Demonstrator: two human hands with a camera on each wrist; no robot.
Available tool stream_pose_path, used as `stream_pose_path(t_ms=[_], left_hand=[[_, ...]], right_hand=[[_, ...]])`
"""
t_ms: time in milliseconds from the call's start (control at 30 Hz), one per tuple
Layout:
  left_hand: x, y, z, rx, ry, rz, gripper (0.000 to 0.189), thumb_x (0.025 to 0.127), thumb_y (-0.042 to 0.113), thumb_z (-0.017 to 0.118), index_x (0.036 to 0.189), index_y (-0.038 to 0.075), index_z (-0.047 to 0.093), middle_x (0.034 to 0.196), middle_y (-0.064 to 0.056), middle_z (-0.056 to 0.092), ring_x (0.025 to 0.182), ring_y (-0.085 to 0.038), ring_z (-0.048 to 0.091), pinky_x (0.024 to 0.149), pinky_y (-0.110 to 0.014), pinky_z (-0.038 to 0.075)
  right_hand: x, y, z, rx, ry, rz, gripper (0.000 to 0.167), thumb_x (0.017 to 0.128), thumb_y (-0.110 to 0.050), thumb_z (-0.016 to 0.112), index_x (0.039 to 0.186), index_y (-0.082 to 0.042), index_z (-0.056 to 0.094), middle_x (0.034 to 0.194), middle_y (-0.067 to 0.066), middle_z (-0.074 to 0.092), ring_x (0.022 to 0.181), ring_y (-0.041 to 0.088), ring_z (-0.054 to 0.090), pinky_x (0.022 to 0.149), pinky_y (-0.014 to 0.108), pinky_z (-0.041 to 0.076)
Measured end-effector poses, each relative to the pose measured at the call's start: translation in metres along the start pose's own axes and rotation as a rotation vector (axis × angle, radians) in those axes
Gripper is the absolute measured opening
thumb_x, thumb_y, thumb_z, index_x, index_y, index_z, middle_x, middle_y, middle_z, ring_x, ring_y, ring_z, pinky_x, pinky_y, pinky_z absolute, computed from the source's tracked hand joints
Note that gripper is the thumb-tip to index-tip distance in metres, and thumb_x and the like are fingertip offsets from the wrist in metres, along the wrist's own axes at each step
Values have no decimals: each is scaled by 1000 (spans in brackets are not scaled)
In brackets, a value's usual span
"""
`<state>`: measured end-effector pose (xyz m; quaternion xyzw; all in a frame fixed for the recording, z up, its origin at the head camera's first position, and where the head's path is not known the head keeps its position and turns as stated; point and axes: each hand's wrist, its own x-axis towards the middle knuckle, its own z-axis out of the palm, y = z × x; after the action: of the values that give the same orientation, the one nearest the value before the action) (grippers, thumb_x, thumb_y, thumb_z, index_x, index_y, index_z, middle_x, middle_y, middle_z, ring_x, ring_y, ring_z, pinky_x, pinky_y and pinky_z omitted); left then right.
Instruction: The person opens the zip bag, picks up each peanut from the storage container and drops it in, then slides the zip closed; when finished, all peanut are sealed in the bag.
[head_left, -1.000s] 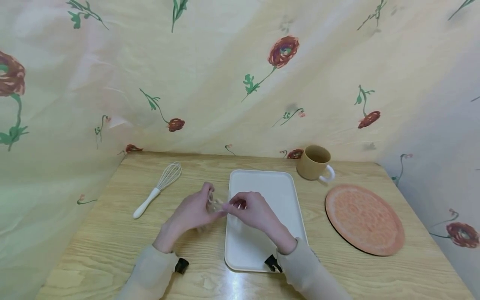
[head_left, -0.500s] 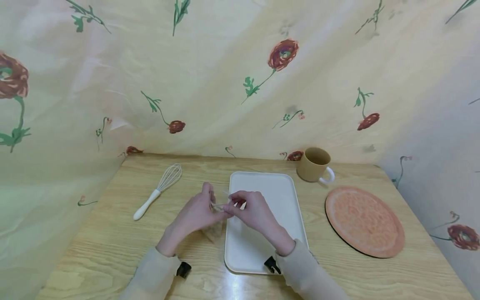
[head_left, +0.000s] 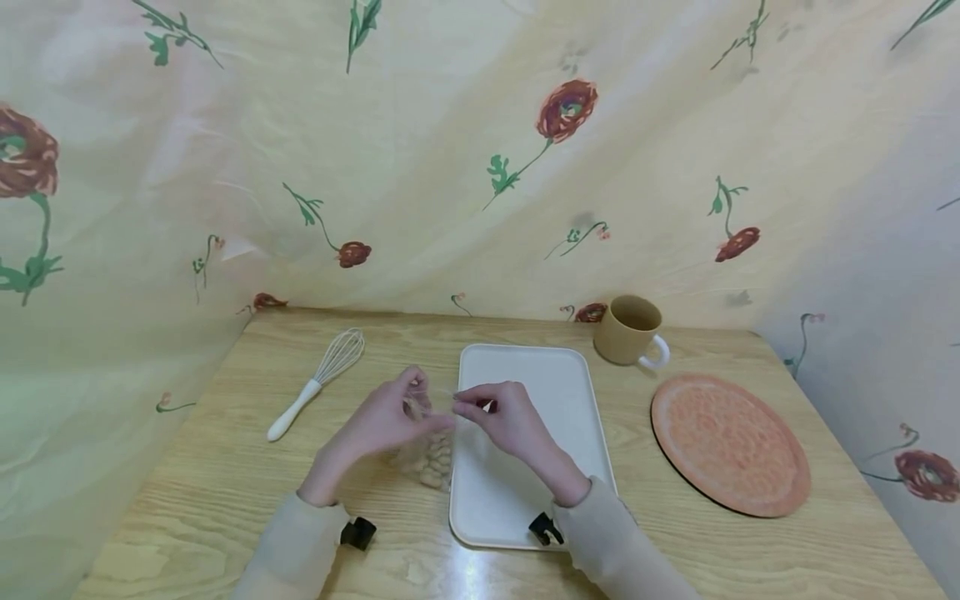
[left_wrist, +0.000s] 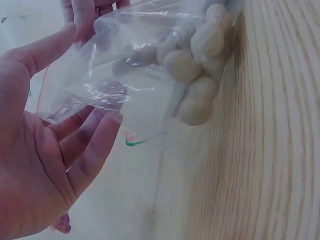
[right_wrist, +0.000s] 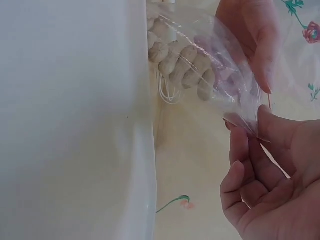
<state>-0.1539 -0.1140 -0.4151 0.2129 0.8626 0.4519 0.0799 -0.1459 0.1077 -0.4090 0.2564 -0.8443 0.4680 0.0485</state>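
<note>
A clear plastic bag of peanuts [head_left: 433, 462] in their shells hangs tilted below my hands, by the tray's left edge. My right hand [head_left: 504, 417] pinches a corner of the bag's mouth between thumb and fingertips, plainest in the right wrist view. Around the other side of the mouth is my left hand [head_left: 390, 418], its thumb extended and apart from the fingers. In the left wrist view its fingers [left_wrist: 95, 150] lie fairly straight against the plastic. The peanuts [left_wrist: 195, 70] are gathered at the bag's bottom. A thin red line runs along the mouth.
A white rectangular tray [head_left: 525, 367] lies under my right hand. To the left is a whisk [head_left: 318, 379] with a white handle. A tan mug [head_left: 626, 332] stands behind the tray's right corner. A round orange-pink mat [head_left: 727, 442] lies at the right. Floral cloth [head_left: 450, 167] hangs behind.
My left thumb and fingers have parted, and the left hand has shifted slightly left, away from the right hand. The peanuts show more clearly below. My right hand stays almost in place.
</note>
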Motion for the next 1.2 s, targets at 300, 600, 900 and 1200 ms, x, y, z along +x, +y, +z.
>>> stream_pose_path(t_ms=[300, 600, 900, 1200], left_hand=[[7, -3, -4, -118, 21, 58, 26, 88, 36, 78, 104, 17, 71, 101, 5, 72, 95, -15, 67, 82, -38, 52], [9, -3, -8, -406, -44, -44, 26, 93, 16, 72, 108, -5, 69, 98, -14, 74, 81, -25, 72, 78, -37, 57], [7, -1, -8, -523, -93, -135, 25, 96, 11, 65, 109, -10, 68, 95, -14, 75, 74, -17, 70, 70, -32, 57], [9, -1, -3, -572, -47, -227, 25, 95, 10, 67, 108, -11, 67, 85, -6, 74, 70, -12, 68, 68, -27, 55]], right_hand=[[0, 4, -6, 181, -51, 139, 15, 93, -14, 71, 100, -3, 78, 90, 6, 76, 70, 24, 63, 60, 23, 47], [1, 2, 8, 364, -2, 338, 21, 93, -16, 72, 102, 3, 75, 93, 7, 74, 82, 11, 63, 73, 27, 47], [0, -7, 21, 439, 85, 472, 18, 91, -15, 73, 97, 3, 76, 83, 3, 73, 75, 12, 62, 76, 34, 46], [2, -7, 24, 537, 126, 561, 17, 90, -14, 73, 85, 1, 75, 68, -1, 65, 69, 13, 57, 72, 31, 44]])
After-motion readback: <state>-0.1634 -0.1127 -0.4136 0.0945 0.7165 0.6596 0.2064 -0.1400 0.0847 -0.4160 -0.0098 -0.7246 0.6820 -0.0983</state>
